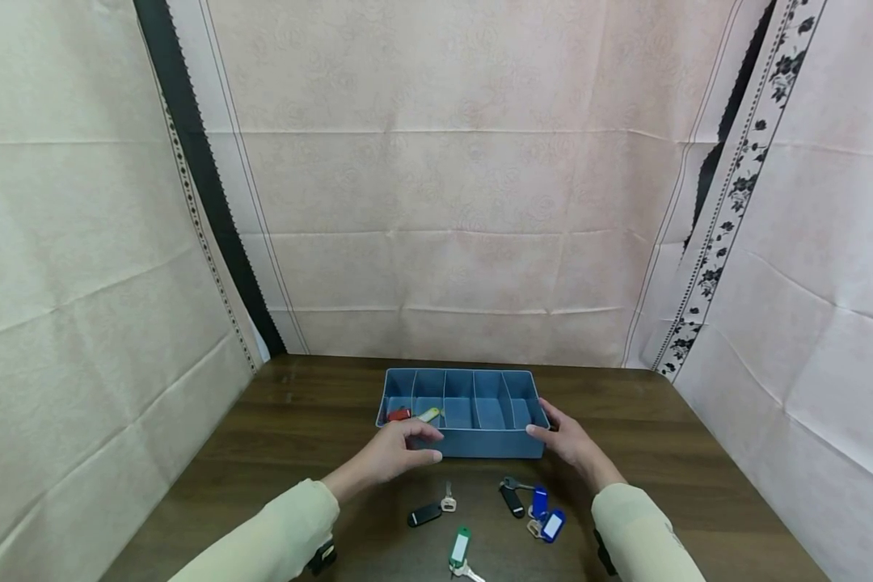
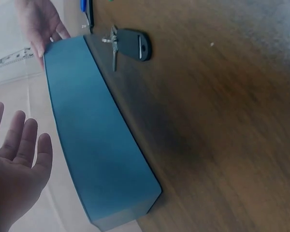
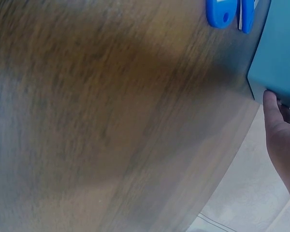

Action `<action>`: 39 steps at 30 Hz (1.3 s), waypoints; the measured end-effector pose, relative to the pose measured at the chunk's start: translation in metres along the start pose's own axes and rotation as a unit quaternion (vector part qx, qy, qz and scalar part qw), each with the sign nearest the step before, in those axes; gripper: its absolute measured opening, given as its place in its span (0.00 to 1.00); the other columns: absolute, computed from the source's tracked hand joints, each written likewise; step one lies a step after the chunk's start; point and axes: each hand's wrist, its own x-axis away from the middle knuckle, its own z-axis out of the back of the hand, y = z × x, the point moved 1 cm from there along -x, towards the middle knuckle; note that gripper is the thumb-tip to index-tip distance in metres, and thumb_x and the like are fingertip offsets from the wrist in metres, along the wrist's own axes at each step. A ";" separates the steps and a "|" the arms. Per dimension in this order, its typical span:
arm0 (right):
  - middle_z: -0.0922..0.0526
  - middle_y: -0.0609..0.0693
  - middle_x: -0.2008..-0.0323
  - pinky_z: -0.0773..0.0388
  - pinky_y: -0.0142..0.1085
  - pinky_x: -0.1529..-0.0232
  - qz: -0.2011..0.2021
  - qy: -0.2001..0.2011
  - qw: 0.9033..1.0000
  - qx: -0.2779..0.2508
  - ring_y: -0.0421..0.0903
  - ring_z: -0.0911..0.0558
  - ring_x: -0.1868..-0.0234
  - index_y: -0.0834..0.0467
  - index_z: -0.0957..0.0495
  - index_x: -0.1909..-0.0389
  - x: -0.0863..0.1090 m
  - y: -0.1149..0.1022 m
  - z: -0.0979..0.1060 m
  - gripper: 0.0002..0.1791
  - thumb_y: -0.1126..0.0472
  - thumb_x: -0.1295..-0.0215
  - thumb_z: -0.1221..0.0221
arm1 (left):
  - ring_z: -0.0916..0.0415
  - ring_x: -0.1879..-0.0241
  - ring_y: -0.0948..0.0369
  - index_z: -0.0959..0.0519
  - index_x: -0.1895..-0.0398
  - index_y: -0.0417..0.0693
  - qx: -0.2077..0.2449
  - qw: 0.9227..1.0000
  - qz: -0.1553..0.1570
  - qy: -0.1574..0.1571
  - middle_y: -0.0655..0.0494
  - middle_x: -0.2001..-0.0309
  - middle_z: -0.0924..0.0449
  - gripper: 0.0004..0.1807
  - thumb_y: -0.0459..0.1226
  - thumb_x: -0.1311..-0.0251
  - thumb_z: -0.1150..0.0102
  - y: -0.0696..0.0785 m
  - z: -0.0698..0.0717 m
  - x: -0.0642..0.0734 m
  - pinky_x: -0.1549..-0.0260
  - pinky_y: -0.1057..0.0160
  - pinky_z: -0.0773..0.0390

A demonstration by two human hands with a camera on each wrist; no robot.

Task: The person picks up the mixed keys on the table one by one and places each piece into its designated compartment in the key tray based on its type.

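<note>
A blue compartment box (image 1: 480, 444) stands on the table, divided into several narrow slots. A red key tag (image 1: 398, 414) lies in its leftmost slot and a yellow-green key tag (image 1: 429, 415) in the slot beside it. My left hand (image 1: 396, 454) hovers at the box's front left, fingers relaxed and holding nothing; the left wrist view shows it apart from the box. My right hand (image 1: 569, 440) holds the front right corner, thumb at the front and fingers along the side. Before the box lie keys with a black tag (image 1: 425, 515), a green tag (image 1: 460, 546), another black tag (image 1: 512, 501) and blue tags (image 1: 553, 525).
The brown wooden table (image 1: 320, 420) carries everything. Pale cloth hangs (image 1: 436, 202) close it in at the back and both sides. The loose keys lie between my forearms, near the table's front.
</note>
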 end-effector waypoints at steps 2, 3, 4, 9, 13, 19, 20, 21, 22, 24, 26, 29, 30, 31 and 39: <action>0.49 0.66 0.24 0.41 0.64 0.35 0.000 0.000 1.000 0.000 0.71 0.49 0.27 0.52 0.51 0.21 0.000 0.000 0.000 0.50 0.39 0.36 0.38 | 0.26 0.53 0.54 0.17 0.50 0.54 0.003 1.000 -0.006 -0.010 0.57 0.51 0.21 0.15 0.46 0.38 0.33 0.000 -0.003 0.001 0.55 0.60 0.23; 0.49 0.66 0.25 0.41 0.64 0.35 0.001 0.000 1.000 0.000 0.71 0.49 0.27 0.52 0.51 0.21 0.000 0.000 0.000 0.50 0.39 0.36 0.39 | 0.26 0.53 0.55 0.17 0.50 0.55 0.004 1.000 -0.009 -0.016 0.58 0.52 0.21 0.14 0.45 0.37 0.33 0.000 -0.004 0.001 0.54 0.61 0.23; 0.49 0.66 0.25 0.41 0.64 0.35 0.001 0.000 1.000 0.000 0.71 0.49 0.27 0.52 0.51 0.21 0.000 -0.001 0.000 0.50 0.39 0.36 0.39 | 0.26 0.52 0.56 0.17 0.50 0.54 0.000 1.000 -0.014 -0.022 0.60 0.52 0.21 0.14 0.45 0.37 0.33 0.000 -0.006 0.002 0.54 0.61 0.23; 0.48 0.66 0.25 0.42 0.65 0.35 0.006 -0.002 1.000 0.002 0.70 0.48 0.27 0.53 0.50 0.21 -0.001 -0.002 -0.001 0.50 0.39 0.36 0.39 | 0.25 0.51 0.61 0.16 0.51 0.57 -0.012 0.998 -0.032 -0.061 0.65 0.53 0.19 0.12 0.43 0.37 0.33 -0.002 -0.015 0.004 0.49 0.55 0.23; 0.48 0.66 0.25 0.42 0.64 0.35 0.006 -0.004 1.000 0.001 0.70 0.48 0.27 0.53 0.50 0.21 -0.001 -0.003 -0.001 0.50 0.39 0.36 0.38 | 0.25 0.49 0.58 0.16 0.52 0.61 -0.025 0.994 -0.046 -0.096 0.65 0.52 0.19 0.11 0.41 0.38 0.32 -0.005 -0.022 0.005 0.47 0.49 0.24; 0.48 0.66 0.25 0.42 0.65 0.35 0.001 0.001 1.000 0.000 0.70 0.48 0.27 0.52 0.50 0.21 -0.002 -0.002 0.000 0.50 0.39 0.37 0.38 | 0.23 0.50 0.53 0.15 0.52 0.53 -0.037 0.984 -0.081 -0.154 0.64 0.53 0.19 0.12 0.41 0.38 0.32 -0.010 -0.034 0.006 0.47 0.53 0.23; 0.48 0.66 0.25 0.42 0.65 0.35 -0.001 0.001 1.000 0.001 0.70 0.48 0.27 0.52 0.50 0.21 -0.003 -0.002 0.000 0.50 0.39 0.37 0.38 | 0.23 0.51 0.54 0.15 0.52 0.51 -0.036 0.982 -0.086 -0.163 0.64 0.53 0.19 0.12 0.41 0.38 0.33 -0.011 -0.035 0.007 0.47 0.54 0.23; 0.48 0.66 0.25 0.43 0.65 0.35 -0.002 0.002 1.000 0.000 0.70 0.48 0.27 0.51 0.50 0.21 -0.003 -0.001 0.000 0.50 0.38 0.37 0.38 | 0.23 0.50 0.55 0.16 0.52 0.50 -0.036 0.980 -0.091 -0.173 0.65 0.53 0.20 0.13 0.40 0.38 0.33 -0.012 -0.037 0.007 0.47 0.55 0.23; 0.47 0.66 0.25 0.43 0.65 0.35 -0.004 0.002 1.000 0.000 0.70 0.48 0.27 0.51 0.50 0.21 -0.003 -0.001 0.000 0.51 0.37 0.38 0.38 | 0.23 0.50 0.57 0.16 0.52 0.49 -0.036 0.978 -0.098 -0.182 0.66 0.53 0.20 0.13 0.40 0.38 0.33 -0.012 -0.039 0.008 0.47 0.57 0.23; 0.48 0.66 0.25 0.43 0.66 0.35 -0.006 0.002 1.000 -0.001 0.70 0.48 0.27 0.51 0.50 0.21 -0.004 -0.001 0.000 0.52 0.36 0.39 0.38 | 0.23 0.50 0.60 0.16 0.52 0.48 -0.040 0.974 -0.110 -0.196 0.67 0.53 0.20 0.13 0.40 0.39 0.32 -0.013 -0.043 0.010 0.47 0.59 0.24; 0.48 0.66 0.25 0.43 0.65 0.35 -0.007 0.002 1.000 -0.002 0.70 0.48 0.27 0.51 0.50 0.21 -0.004 -0.001 0.000 0.52 0.36 0.39 0.38 | 0.25 0.49 0.66 0.15 0.53 0.49 -0.047 0.968 -0.126 -0.211 0.68 0.53 0.20 0.12 0.40 0.39 0.32 -0.015 -0.047 0.012 0.47 0.61 0.25; 0.48 0.66 0.25 0.42 0.65 0.35 -0.005 0.002 1.000 -0.003 0.70 0.48 0.27 0.51 0.50 0.21 -0.004 -0.001 0.000 0.50 0.38 0.37 0.38 | 0.26 0.50 0.72 0.15 0.54 0.49 -0.063 0.960 -0.153 -0.226 0.68 0.54 0.19 0.11 0.40 0.39 0.32 -0.020 -0.051 0.013 0.42 0.61 0.28; 0.48 0.66 0.25 0.42 0.65 0.35 -0.004 0.002 1.000 -0.003 0.70 0.48 0.27 0.51 0.50 0.21 -0.003 -0.001 -0.001 0.49 0.39 0.36 0.38 | 0.26 0.50 0.73 0.15 0.54 0.49 -0.068 0.957 -0.161 -0.230 0.68 0.54 0.19 0.11 0.40 0.38 0.32 -0.021 -0.053 0.014 0.41 0.62 0.29; 0.48 0.66 0.25 0.42 0.64 0.35 -0.004 0.003 1.000 -0.005 0.70 0.47 0.27 0.51 0.50 0.21 -0.003 -0.001 -0.001 0.49 0.40 0.36 0.38 | 0.27 0.50 0.74 0.15 0.55 0.49 -0.072 0.955 -0.166 -0.234 0.68 0.54 0.19 0.11 0.40 0.38 0.32 -0.023 -0.054 0.014 0.41 0.63 0.29; 0.49 0.66 0.25 0.42 0.64 0.35 -0.006 0.001 1.000 -0.008 0.70 0.48 0.27 0.51 0.51 0.21 -0.002 -0.001 -0.001 0.48 0.40 0.35 0.38 | 0.28 0.53 0.75 0.14 0.55 0.50 -0.094 0.947 -0.176 -0.253 0.69 0.55 0.20 0.10 0.39 0.39 0.31 -0.025 -0.057 0.018 0.51 0.71 0.28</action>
